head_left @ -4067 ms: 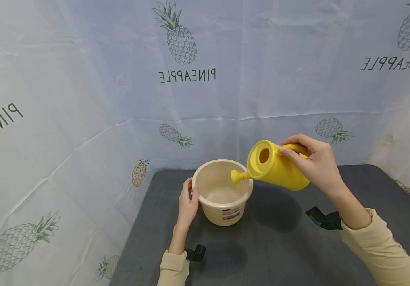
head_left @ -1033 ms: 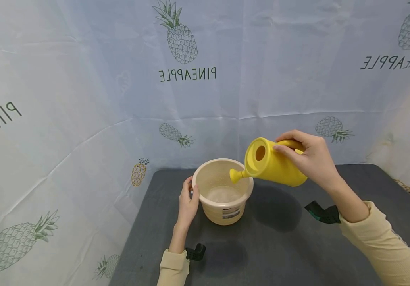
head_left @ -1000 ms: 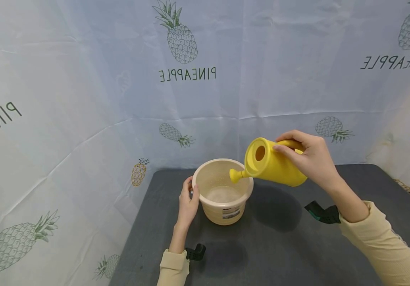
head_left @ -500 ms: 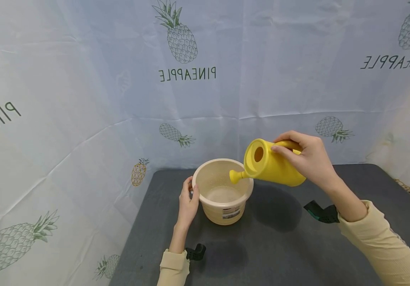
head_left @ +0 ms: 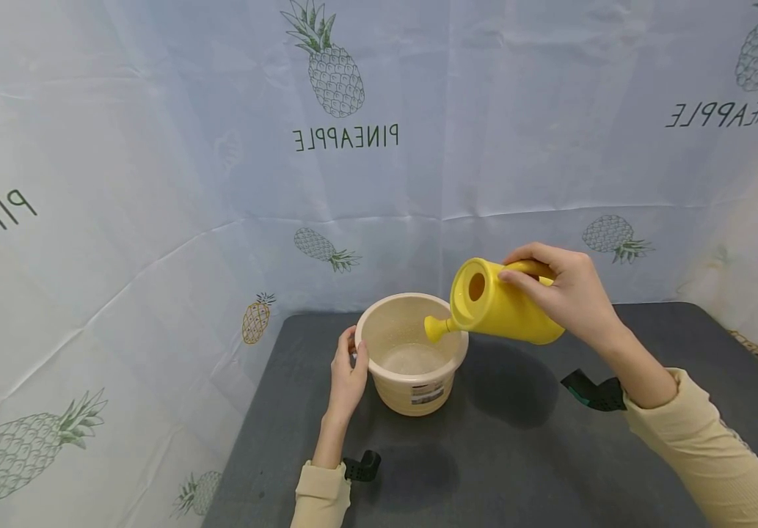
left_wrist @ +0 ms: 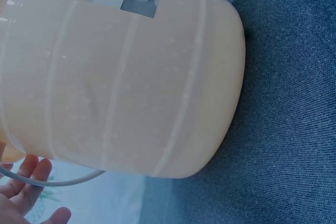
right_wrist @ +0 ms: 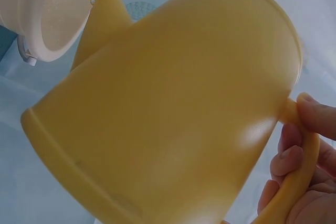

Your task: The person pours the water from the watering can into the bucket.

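Observation:
My right hand (head_left: 570, 293) grips the handle of a yellow watering can (head_left: 514, 308), fingers wrapped round it in the right wrist view. The can is tilted left, and its spout head (head_left: 436, 328) hangs over the right side of a beige plastic bucket (head_left: 395, 392). At the bucket's left rim my left hand (head_left: 348, 378) holds on with thumb and fingers. The bucket stands upright on the table. In the left wrist view its ribbed side fills much of the frame, with a grey bail handle (left_wrist: 79, 180) by the fingers. Whether water flows cannot be made out.
A dark table (head_left: 497, 469) carries the bucket. Pale cloth (head_left: 379, 183) with pineapple prints hangs behind and at both sides. Black wrist-worn devices sit at the left wrist (head_left: 362, 466) and the right wrist (head_left: 593, 391).
Over the last few seconds the watering can and right hand have shifted slightly left. The can rose a little, then dipped slightly. The left hand and bucket have stayed in place.

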Demonstrator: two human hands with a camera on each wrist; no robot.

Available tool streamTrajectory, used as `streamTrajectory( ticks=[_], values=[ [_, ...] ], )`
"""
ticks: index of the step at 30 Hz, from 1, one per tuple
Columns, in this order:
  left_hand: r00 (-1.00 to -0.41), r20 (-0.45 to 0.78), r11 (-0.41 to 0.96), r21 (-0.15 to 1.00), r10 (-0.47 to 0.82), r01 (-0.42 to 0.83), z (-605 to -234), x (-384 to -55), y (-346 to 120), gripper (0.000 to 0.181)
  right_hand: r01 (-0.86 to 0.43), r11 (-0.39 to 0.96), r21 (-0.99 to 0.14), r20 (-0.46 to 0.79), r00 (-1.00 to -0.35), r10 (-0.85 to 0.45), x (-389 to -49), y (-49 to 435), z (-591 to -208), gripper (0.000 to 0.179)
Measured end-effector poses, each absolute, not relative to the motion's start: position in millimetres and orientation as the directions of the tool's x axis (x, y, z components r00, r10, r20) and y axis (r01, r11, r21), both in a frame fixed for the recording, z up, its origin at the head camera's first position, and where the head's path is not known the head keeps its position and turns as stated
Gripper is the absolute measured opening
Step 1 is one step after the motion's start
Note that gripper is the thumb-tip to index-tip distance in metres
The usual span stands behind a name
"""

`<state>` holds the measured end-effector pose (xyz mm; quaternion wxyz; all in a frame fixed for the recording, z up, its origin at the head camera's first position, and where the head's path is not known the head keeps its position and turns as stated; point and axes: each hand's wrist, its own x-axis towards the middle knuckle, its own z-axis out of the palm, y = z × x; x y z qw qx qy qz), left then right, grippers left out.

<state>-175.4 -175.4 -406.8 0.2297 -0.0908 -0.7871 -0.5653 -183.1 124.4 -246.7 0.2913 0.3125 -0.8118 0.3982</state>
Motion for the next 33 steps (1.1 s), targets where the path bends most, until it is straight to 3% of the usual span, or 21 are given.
streamTrajectory(
  ticks=[33],
  values=[
    [-0.881, 0.459, 0.345, 0.85, -0.112, 0.399, -406.7, -175.5, -175.7, 0.04, -0.756, 0.498, -0.424, 0.717, -0.617, -0.325, -183.1, 121.0, -247.3, 0.017]
  ],
)
